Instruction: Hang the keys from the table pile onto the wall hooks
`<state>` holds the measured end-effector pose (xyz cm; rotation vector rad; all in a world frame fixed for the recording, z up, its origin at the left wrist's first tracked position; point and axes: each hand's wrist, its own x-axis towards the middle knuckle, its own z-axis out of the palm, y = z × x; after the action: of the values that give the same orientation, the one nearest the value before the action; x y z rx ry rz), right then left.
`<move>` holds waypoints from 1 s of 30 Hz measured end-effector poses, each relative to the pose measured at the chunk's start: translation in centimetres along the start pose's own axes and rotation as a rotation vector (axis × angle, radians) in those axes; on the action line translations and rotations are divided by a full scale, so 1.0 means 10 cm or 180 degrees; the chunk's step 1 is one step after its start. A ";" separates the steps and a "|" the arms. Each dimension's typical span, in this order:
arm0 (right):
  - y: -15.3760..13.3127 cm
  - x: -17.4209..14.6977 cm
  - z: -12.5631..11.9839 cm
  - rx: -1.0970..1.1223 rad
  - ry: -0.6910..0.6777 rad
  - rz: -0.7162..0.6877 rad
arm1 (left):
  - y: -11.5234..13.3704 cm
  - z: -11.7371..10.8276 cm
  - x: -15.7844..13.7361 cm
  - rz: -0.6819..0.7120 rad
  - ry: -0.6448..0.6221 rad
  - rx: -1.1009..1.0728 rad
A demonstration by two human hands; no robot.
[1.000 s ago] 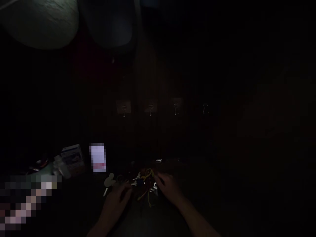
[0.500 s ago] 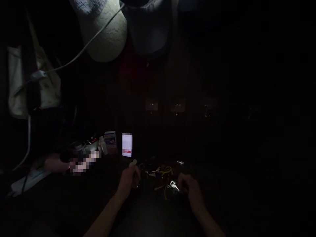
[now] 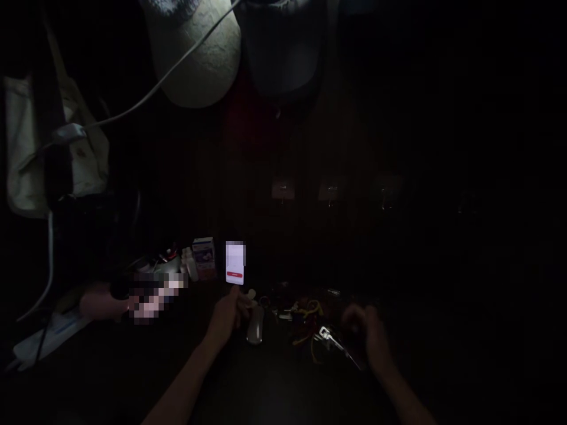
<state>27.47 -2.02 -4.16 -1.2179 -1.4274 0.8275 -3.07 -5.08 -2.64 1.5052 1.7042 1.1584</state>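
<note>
The scene is very dark. My left hand [image 3: 228,310] has its index finger stretched up toward the lower edge of an upright lit phone [image 3: 234,268], which has a red button on its screen. Right beside that hand lies a smooth, rounded, elongated pale object [image 3: 254,326], its kind unclear. A small round pale disc [image 3: 251,293] sits just above it. My right hand [image 3: 372,330] is over the right side of the pile, its fingers bent and blurred. Left of it a shiny long metal piece [image 3: 328,334] catches the light, next to keys [image 3: 286,316] and a yellow cord [image 3: 314,307].
At the left stand a small box [image 3: 204,260], white bottles [image 3: 189,264] and a pink rounded object [image 3: 101,301]. A pale bag [image 3: 88,171] hangs at the far left. Caps [image 3: 197,65] hang above, with a white cable [image 3: 163,77] across them.
My left hand has loosened and reaches up to the phone; the elongated pale object now shows beside it. My right hand has moved right, uncovering more of the metal piece. The view has shifted slightly.
</note>
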 end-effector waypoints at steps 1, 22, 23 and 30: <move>0.03 0.04 -0.02 -0.0239 0.0264 -0.0131 | -0.05 -0.04 0.02 0.0111 0.0194 0.0418; 0.51 0.37 -0.23 -0.1063 0.1200 0.0142 | -0.39 -0.11 0.32 0.0206 0.0278 0.2573; 0.51 0.37 -0.23 -0.1032 0.1192 0.0169 | -0.40 -0.11 0.32 0.0218 0.0293 0.2510; 0.46 0.37 -0.19 -0.1053 0.1007 0.0062 | -0.42 -0.14 0.31 0.0516 0.0234 0.2064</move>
<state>30.64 2.46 -7.08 -1.5382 -1.3227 0.3942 -6.86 -2.31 -5.30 2.0270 2.1701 0.7681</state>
